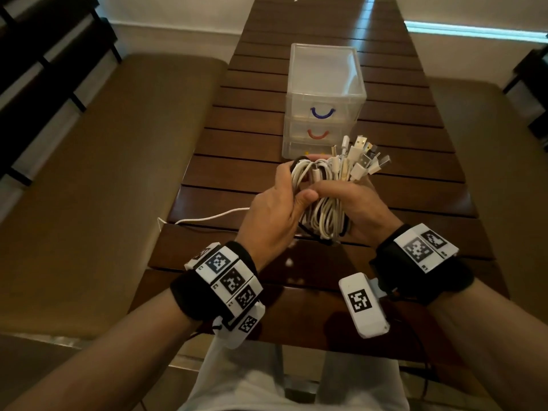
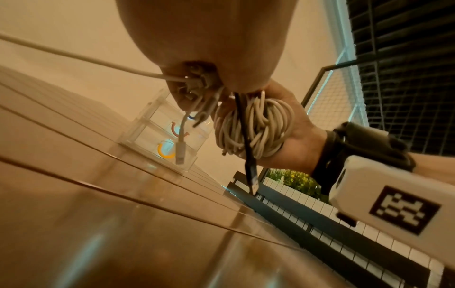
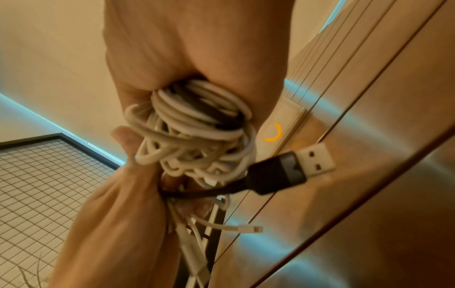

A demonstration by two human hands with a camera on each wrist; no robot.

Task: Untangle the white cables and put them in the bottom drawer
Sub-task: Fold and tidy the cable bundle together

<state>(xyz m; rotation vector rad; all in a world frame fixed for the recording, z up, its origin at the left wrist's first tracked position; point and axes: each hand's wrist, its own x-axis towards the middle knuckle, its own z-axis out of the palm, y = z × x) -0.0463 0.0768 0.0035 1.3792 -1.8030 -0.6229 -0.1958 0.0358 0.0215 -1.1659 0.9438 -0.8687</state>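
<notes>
**Cable bundle held above tabletop**

Left hand (image 1: 271, 215) and right hand (image 1: 355, 207) both have a closed grip on the white cables (image 1: 324, 189), above the tabletop (image 1: 237, 161) near its front edge. Drawer unit (image 1: 324, 99) stands just beyond, all drawers closed. One white strand (image 1: 207, 217) trails over the left edge.

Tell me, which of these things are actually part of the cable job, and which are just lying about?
Part of the job:
- bundle of white cables, gripped by left hand and right hand
- bottom drawer, yellow handle, closed
- loose white cable on the table

Just there:
- black cable tangled in the bundle
- upper drawers
- table
- bench
</notes>
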